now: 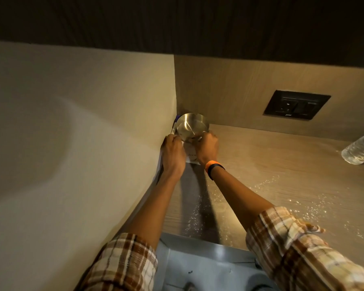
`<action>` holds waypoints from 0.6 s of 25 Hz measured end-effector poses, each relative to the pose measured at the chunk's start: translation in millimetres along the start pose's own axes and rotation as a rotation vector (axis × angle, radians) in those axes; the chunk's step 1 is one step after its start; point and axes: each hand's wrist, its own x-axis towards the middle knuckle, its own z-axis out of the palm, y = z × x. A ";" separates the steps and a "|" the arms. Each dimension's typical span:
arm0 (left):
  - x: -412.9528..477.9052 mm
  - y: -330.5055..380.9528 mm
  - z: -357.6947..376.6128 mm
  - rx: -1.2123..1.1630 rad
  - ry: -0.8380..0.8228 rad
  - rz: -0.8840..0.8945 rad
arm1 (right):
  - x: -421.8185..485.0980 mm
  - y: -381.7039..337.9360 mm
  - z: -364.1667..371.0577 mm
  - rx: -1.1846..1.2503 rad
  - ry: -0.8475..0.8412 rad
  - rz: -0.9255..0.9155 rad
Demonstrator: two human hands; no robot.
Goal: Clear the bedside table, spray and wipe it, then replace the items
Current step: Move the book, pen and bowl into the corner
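Observation:
A shiny steel cup (191,126) stands in the far left corner of the wooden bedside table (282,164), on top of a white booklet (192,155). My left hand (173,153) grips the booklet's left edge beside the cup. My right hand (206,149), with an orange wristband, closes on the cup's near right side. Spray droplets (261,196) glisten across the table top. The booklet's far end is hidden under the cup.
A clear plastic water bottle (360,149) lies at the right edge of the table. A black switch and socket plate (296,107) sits on the back panel. A cream wall (82,122) bounds the table on the left. Grey floor (198,265) shows below.

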 end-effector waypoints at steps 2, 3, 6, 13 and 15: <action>-9.2 0.7 -0.3 -0.072 0.016 -0.004 | -1.2 4.8 -3.0 0.027 -0.012 -0.016; -14.8 0.9 1.2 -0.056 0.032 0.044 | -3.4 11.8 -8.9 0.033 -0.026 -0.046; -31.3 10.9 12.9 0.181 0.079 0.304 | -12.7 53.9 -38.1 -0.198 -0.045 -0.170; -66.8 120.3 89.5 0.220 -0.281 0.390 | -38.9 202.5 -162.6 -0.492 0.017 -0.108; -78.1 160.7 111.8 0.223 -0.334 0.399 | -44.4 234.7 -195.1 -0.497 0.069 -0.026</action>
